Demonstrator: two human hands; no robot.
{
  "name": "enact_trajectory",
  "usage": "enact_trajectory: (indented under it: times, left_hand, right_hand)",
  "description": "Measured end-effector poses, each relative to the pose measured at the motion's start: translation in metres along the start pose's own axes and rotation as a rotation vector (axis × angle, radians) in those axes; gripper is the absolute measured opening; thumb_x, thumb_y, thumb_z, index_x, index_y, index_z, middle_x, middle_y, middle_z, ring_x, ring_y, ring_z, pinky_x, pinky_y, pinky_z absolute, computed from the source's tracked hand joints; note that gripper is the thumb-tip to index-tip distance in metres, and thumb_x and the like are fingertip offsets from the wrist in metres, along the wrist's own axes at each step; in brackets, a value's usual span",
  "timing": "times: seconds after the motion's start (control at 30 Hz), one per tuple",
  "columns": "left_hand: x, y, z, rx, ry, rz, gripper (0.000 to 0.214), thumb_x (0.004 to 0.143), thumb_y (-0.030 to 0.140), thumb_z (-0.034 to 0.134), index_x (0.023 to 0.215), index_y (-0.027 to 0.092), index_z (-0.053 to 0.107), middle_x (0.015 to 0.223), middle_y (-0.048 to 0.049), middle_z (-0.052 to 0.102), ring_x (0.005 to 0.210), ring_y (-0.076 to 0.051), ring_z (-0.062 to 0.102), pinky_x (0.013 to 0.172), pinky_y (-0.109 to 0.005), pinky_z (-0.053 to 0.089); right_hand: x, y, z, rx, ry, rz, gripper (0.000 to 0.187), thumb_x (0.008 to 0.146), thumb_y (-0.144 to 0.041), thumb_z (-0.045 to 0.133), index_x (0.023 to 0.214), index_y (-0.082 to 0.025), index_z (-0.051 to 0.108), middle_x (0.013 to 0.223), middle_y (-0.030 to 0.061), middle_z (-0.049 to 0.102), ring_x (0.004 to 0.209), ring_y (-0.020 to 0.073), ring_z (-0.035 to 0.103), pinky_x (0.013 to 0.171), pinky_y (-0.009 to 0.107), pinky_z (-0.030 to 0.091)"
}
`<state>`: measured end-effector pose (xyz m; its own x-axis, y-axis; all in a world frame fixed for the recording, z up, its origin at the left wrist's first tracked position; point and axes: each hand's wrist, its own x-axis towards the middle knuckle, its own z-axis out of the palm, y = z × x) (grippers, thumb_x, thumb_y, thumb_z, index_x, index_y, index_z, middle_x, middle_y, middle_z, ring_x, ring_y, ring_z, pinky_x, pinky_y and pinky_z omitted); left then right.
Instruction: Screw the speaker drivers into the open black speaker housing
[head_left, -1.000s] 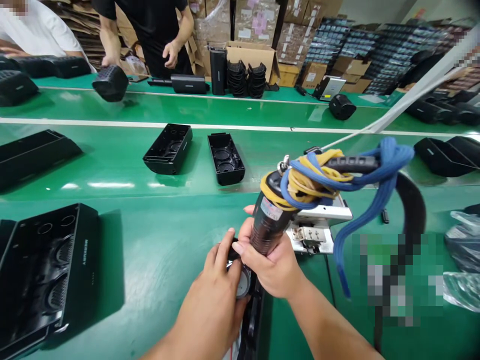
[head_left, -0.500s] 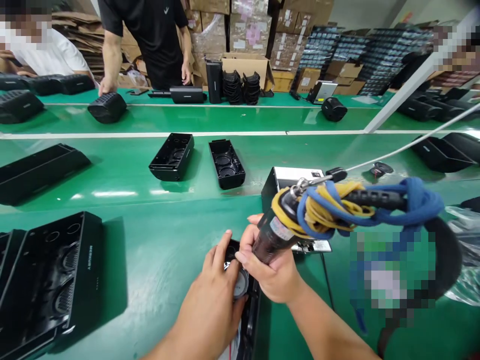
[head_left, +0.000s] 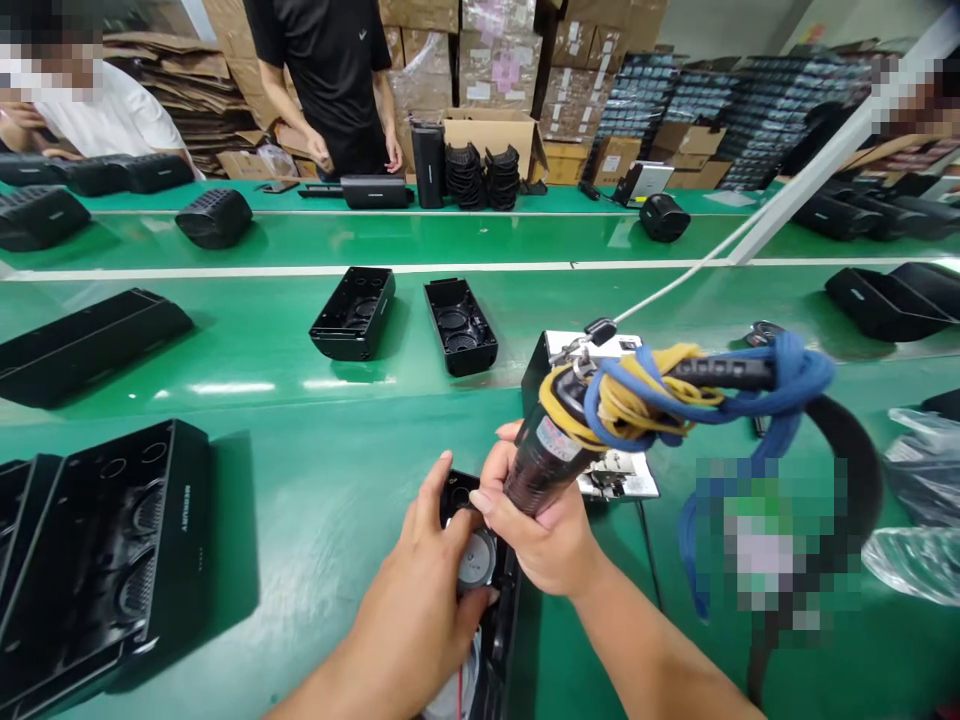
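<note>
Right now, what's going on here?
A person at a green assembly bench is working on a black speaker housing, held in the left hand, with a round metal disc inside it. The right hand grips a corded black power tool, bound with yellow and blue cords, just above the housing. More open black housings lie on the bench, and a co-worker in a black shirt stands at the far side.

The black speaker housing (head_left: 487, 640) is largely covered by the left hand (head_left: 409, 620) and cut off by the bottom edge. The right hand (head_left: 544, 535) hides the lower end of a black corded tool (head_left: 547, 470). Right of the housing, a pixelated patch (head_left: 772, 540) masks the counter (head_left: 300, 520); left of it, a larger housing (head_left: 105, 560) runs off the picture.
</note>
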<state>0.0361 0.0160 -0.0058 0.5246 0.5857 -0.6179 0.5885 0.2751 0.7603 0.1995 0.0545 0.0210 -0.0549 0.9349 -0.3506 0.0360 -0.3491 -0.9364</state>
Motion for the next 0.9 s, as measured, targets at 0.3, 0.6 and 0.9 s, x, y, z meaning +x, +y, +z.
enact_trajectory:
  times: [0.3,0.6,0.9]
  left_hand:
    - [0.0,-0.002,-0.01,-0.071,-0.014,-0.079,0.052,0.091,0.018,0.081,0.139,0.034,0.069,0.191,-0.0053,0.013,0.158,-0.039,0.056,0.123,-0.057,0.057]
    - [-0.008,-0.021,0.015,-0.089,0.157,0.009,0.028,0.102,0.027,0.059,0.129,0.034,0.066,0.189,-0.0014,0.019,0.165,-0.039,0.048,0.112,-0.053,0.066]
    - [-0.011,-0.011,0.006,-0.017,0.158,-0.086,0.024,0.104,0.037,0.057,0.126,0.035,0.066,0.189,-0.0028,0.016,0.126,-0.037,0.078,0.084,-0.053,0.07]
  right_hand:
    - [-0.008,-0.01,-0.003,0.05,0.143,-0.153,0.061,0.103,-0.017,0.079,0.151,-0.04,0.047,0.083,-0.0087,0.061,0.063,0.0126,0.055,0.061,0.029,0.048]
    - [-0.006,-0.084,-0.049,-0.205,0.526,-0.527,0.061,0.109,-0.017,0.073,0.158,-0.048,0.054,0.079,-0.0091,0.057,0.061,0.014,0.051,0.064,0.034,0.053]
    - [-0.008,-0.08,-0.06,-0.249,0.523,-0.516,0.07,0.108,-0.013,0.073,0.163,-0.046,0.044,0.082,-0.009,0.061,0.063,0.0162,0.054,0.066,0.037,0.054]
